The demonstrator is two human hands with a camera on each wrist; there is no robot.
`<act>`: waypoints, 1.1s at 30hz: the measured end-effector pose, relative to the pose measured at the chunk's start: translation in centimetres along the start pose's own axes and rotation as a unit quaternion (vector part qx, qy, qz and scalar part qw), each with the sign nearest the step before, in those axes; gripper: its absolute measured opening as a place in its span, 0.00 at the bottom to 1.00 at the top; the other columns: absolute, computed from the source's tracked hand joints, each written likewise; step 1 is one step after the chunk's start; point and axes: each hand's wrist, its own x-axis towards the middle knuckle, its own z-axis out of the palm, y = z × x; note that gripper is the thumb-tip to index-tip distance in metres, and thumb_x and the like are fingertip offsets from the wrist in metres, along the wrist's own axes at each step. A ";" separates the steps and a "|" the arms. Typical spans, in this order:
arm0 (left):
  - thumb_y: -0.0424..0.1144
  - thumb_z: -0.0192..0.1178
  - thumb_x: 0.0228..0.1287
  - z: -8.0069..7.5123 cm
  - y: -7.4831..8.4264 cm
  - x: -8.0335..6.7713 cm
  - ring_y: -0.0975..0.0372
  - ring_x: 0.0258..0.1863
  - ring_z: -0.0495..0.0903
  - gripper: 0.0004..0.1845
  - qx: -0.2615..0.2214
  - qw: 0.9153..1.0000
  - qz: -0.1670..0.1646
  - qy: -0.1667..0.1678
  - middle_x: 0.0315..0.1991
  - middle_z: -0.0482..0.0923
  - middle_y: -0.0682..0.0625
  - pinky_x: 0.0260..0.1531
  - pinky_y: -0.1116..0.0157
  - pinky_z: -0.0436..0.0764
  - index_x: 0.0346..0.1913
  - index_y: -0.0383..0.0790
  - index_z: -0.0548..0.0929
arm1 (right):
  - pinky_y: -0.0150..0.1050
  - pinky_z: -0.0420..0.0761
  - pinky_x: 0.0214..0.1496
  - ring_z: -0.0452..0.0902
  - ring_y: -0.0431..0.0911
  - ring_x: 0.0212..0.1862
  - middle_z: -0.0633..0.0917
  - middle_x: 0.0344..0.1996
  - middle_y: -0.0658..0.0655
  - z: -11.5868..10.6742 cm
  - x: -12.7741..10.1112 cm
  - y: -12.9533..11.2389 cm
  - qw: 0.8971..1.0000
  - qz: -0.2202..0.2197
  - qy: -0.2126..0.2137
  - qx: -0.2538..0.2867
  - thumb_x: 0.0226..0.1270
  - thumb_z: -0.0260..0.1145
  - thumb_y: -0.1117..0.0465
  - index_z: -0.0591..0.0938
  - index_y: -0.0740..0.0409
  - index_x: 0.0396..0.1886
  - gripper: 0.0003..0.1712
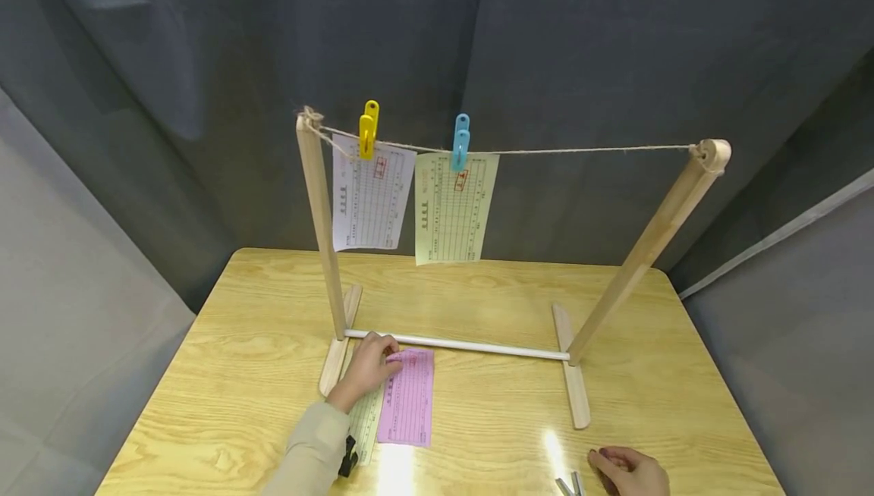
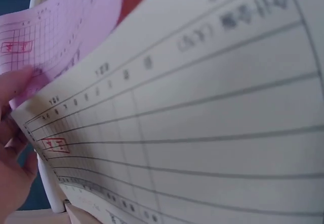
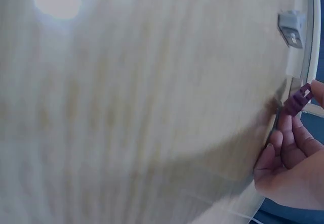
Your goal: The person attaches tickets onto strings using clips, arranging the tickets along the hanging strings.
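Hands at a wooden drying rack with paper forms on a table

The wooden table bears a wooden rack with a string across its top; 2 forms hang there, a white form under a yellow peg and a pale yellow form under a blue peg. Just in front of the rack's white bar lies a pink form, ruled in a grid with a red stamp, overlapping a cream form. The left hand rests on the pink form's top corner, fingertips curled at its edge and lifting it. The right hand, at the table's near edge beside grey pegs, pinches a purple peg between its fingers.
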 end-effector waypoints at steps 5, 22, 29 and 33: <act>0.30 0.67 0.49 -0.6 0.4 0.2 0.64 0.28 0.68 0.11 -0.066 0.998 -0.009 0.000 0.26 0.71 0.55 0.31 0.68 0.72 0.34 0.40 0.77 | 0.40 0.77 0.30 0.79 0.44 0.25 0.84 0.22 0.54 -0.5 0.5 -0.5 1.000 0.016 0.000 0.022 0.39 0.71 0.36 0.82 0.70 0.38 0.41; 0.28 0.68 0.47 -2.1 2.7 0.9 0.62 0.30 0.73 0.23 -0.095 0.993 0.056 0.052 0.26 0.75 0.55 0.33 0.64 0.75 0.49 0.36 0.76 | 0.27 0.75 0.39 0.77 0.33 0.37 0.83 0.42 0.57 -1.5 0.2 -2.5 0.995 -0.041 -0.046 0.081 0.57 0.65 0.46 0.74 0.70 0.54 0.35; 0.27 0.68 0.47 -3.1 4.4 1.5 0.61 0.28 0.73 0.24 -0.104 0.990 0.069 0.070 0.25 0.73 0.53 0.30 0.64 0.77 0.50 0.35 0.76 | 0.29 0.76 0.39 0.77 0.34 0.36 0.83 0.39 0.54 -1.4 -0.1 -3.0 0.992 -0.047 -0.047 0.107 0.59 0.65 0.51 0.72 0.71 0.56 0.33; 0.27 0.68 0.47 -3.7 5.3 1.6 0.62 0.27 0.72 0.24 -0.104 0.990 0.066 0.071 0.24 0.71 0.53 0.29 0.63 0.76 0.50 0.34 0.74 | 0.31 0.77 0.40 0.77 0.34 0.36 0.83 0.40 0.55 -1.5 -0.2 -3.2 0.993 -0.045 -0.045 0.094 0.60 0.63 0.48 0.72 0.70 0.56 0.34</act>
